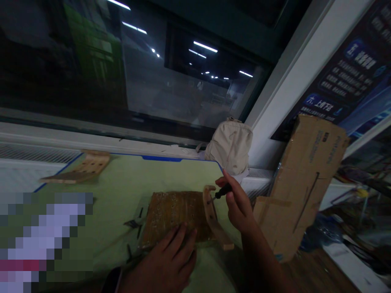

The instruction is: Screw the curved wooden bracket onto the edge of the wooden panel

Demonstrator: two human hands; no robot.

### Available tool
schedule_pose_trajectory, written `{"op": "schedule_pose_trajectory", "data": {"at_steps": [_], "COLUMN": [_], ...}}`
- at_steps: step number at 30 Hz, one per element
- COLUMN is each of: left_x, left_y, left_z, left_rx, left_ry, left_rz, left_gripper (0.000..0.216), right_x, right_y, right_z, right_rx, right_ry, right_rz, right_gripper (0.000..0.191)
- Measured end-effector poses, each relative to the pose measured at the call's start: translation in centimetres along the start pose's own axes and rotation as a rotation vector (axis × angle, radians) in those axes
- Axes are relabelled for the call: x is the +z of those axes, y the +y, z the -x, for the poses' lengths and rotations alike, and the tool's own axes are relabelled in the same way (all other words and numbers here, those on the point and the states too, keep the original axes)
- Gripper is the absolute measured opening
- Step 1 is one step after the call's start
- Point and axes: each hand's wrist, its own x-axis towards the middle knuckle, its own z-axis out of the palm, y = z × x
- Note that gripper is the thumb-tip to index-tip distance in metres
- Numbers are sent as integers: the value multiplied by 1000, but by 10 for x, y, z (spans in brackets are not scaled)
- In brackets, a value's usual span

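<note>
My right hand (240,203) grips the black handle of a screwdriver (224,190). Its metal shaft points left and down, the tip at a hole in a curved wooden piece (210,213). That piece lies along the right end of a brown wooden board (174,211) with small holes in it. My left hand (172,256) rests with fingers stretched over the board's near edge. Left of the board are a few thin dark tools or parts (134,224), too dim to name.
A similar wooden piece with holes (88,167) lies at the table's far left corner. The pale green tabletop (128,173) has a blue edge. Beyond stand a beige backpack (230,142) and, to the right, a large cardboard box (305,175). A window runs behind.
</note>
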Motion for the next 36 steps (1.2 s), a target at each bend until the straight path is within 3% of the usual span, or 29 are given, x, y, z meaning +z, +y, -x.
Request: {"op": "schedule_pose_trajectory", "data": {"at_steps": [3,5,10,13,21,27,30,34,36], "left_x": [-1,-2,-6,-6,-3,-3,-5,-11,-14], "left_y": [0,1,1,1,1,2,1,-1,-3], "left_z": [-1,-1,-2,-1,0,1,-1,-5,-8], "left_rx": [1,4,15,16,0,3,9,14,25], "left_ry": [-21,-44,-79,-67,-40,-87,-86,-76,-88], "left_rz": [-9,-17,-25,-12,9,33,38,21,21], "left_gripper": [35,35,23,22,20,21,21,21,21], "right_x": [3,6,9,5,10,7,0,3,7], "right_y": [-11,-14,4,14,-6,13,13,2,2], "right_z": [1,2,4,3,1,2,0,2,7], "right_rx": [-27,-59,-14,74,-167,-10,-19,-122,-95], "right_ry": [-131,-143,128,195,-28,264,194,98,44], "right_rz": [-82,-65,211,322,171,371,342,205,128], "right_gripper": [49,49,39,26,43,27,22,30,33]}}
